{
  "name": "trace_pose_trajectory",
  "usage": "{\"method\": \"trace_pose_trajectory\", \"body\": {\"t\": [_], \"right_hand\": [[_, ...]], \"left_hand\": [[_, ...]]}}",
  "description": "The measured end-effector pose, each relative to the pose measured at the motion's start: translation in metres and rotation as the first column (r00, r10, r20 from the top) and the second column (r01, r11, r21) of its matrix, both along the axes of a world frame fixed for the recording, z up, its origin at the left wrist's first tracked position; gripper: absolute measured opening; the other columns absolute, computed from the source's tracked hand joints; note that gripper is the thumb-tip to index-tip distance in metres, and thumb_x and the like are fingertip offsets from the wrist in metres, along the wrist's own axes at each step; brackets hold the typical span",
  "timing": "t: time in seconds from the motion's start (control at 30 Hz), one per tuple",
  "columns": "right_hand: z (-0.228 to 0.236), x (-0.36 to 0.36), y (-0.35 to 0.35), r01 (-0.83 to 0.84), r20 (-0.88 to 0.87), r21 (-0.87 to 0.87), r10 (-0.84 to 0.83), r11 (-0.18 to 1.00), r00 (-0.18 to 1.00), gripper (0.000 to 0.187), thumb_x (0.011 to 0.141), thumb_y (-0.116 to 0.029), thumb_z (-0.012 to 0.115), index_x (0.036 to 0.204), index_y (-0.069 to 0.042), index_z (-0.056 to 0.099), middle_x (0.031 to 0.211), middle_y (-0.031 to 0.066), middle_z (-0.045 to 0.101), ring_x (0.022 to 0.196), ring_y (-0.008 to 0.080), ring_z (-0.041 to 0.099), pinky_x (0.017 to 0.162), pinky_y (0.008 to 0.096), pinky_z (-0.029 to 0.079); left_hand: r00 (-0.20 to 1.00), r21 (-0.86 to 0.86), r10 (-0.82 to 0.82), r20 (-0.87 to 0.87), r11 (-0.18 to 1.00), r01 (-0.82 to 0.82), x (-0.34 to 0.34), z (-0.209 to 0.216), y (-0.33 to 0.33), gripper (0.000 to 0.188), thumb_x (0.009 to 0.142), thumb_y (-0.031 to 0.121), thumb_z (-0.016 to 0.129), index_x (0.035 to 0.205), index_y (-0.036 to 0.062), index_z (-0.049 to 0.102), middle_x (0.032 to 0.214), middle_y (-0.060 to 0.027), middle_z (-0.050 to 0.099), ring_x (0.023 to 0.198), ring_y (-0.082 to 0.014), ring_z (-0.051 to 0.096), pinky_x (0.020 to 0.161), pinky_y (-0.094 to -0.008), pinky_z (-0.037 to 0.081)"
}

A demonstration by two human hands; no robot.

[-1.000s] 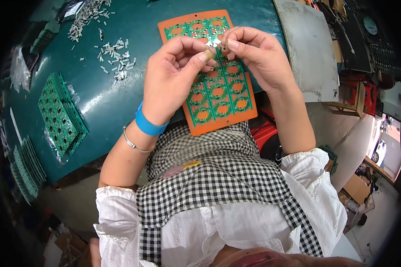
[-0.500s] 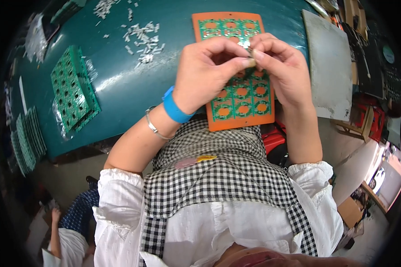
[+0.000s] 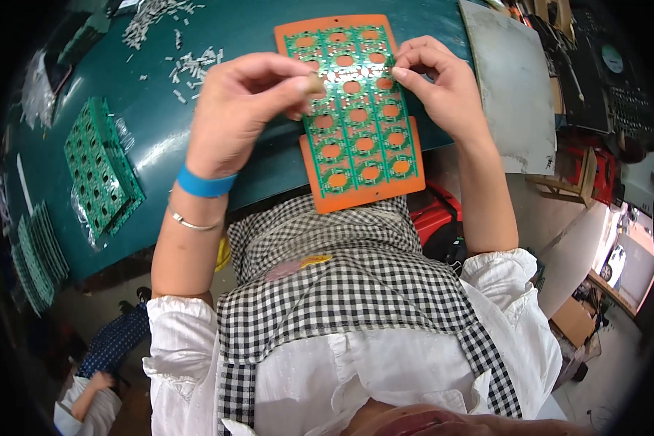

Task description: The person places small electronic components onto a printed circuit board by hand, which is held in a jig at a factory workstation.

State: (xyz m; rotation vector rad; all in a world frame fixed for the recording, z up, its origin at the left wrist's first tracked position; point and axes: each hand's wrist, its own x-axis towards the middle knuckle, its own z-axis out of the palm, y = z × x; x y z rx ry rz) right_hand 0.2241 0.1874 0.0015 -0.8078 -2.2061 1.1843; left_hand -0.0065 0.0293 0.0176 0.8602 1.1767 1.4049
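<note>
A panel of green circuit boards (image 3: 350,102) with rows of oval openings lies on an orange carrier plate (image 3: 329,203) in front of me. My left hand (image 3: 232,109) is closed in a pinch over the panel's left edge. Something small and tan shows at its fingertips; I cannot tell if it is held or covers a finger. At the panel's upper right edge, the thumb and forefinger of my right hand (image 3: 443,87) are pinched together. Whatever is between them is too small to make out.
Small whitish pieces (image 3: 192,69) lie scattered on the green table (image 3: 163,120). Stacked green board panels (image 3: 98,163) rest at the left, with more standing panels (image 3: 40,251) beyond. A grey sheet (image 3: 512,94) is at the right. Another person (image 3: 94,385) is at lower left.
My hands, close together over the panel before, have moved apart: the left to the panel's left edge, the right to its right edge. The whole view has shifted slightly.
</note>
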Motion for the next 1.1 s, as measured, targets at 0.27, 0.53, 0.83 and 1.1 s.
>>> {"method": "trace_pose_trajectory", "body": {"t": [0.27,0.53,0.83,1.1], "right_hand": [[0.001,-0.002,0.002,0.009,0.123,0.098,-0.021,0.995,0.992,0.006,0.087,-0.003,0.069,0.088,0.002,0.065,0.102,0.003,0.063,0.088,0.0108,0.061,0.081,0.0257,0.051],[0.001,-0.002,0.002,-0.01,0.138,0.147,-0.01,0.989,0.99,0.008,0.086,-0.003,0.071,0.087,0.002,0.065,0.101,0.003,0.063,0.085,0.0108,0.061,0.078,0.0259,0.051],[0.008,-0.004,0.004,-0.096,0.195,0.265,0.044,0.96,0.98,0.008,0.087,-0.002,0.07,0.089,0.002,0.063,0.101,0.0043,0.063,0.083,0.014,0.062,0.076,0.0273,0.051],[0.005,-0.006,0.005,-0.114,0.149,0.295,0.073,0.949,0.986,0.008,0.087,-0.003,0.07,0.09,0.001,0.063,0.099,0.0047,0.063,0.082,0.016,0.063,0.074,0.0281,0.053]], "left_hand": [[0.994,-0.013,0.088,-0.059,0.996,-0.089,-0.007,-0.018,-0.002,0.016,0.093,0.012,0.07,0.101,-0.0015,0.069,0.089,-0.0059,0.072,0.073,-0.0093,0.063,0.067,-0.0221,0.051],[0.993,-0.033,0.101,-0.057,0.994,-0.103,-0.007,-0.02,-0.001,0.016,0.093,0.012,0.069,0.101,-0.0011,0.069,0.088,-0.0055,0.072,0.072,-0.0089,0.062,0.068,-0.022,0.051],[0.992,-0.046,0.1,-0.074,0.994,-0.104,-0.007,-0.022,-0.002,0.016,0.093,0.013,0.069,0.101,-0.0009,0.069,0.09,-0.0056,0.072,0.073,-0.0088,0.062,0.068,-0.0217,0.051],[0.991,-0.06,0.091,-0.094,0.993,-0.097,-0.005,-0.022,-0.001,0.016,0.093,0.012,0.069,0.102,-0.001,0.069,0.09,-0.0044,0.071,0.073,-0.0082,0.061,0.067,-0.0213,0.05]]}}
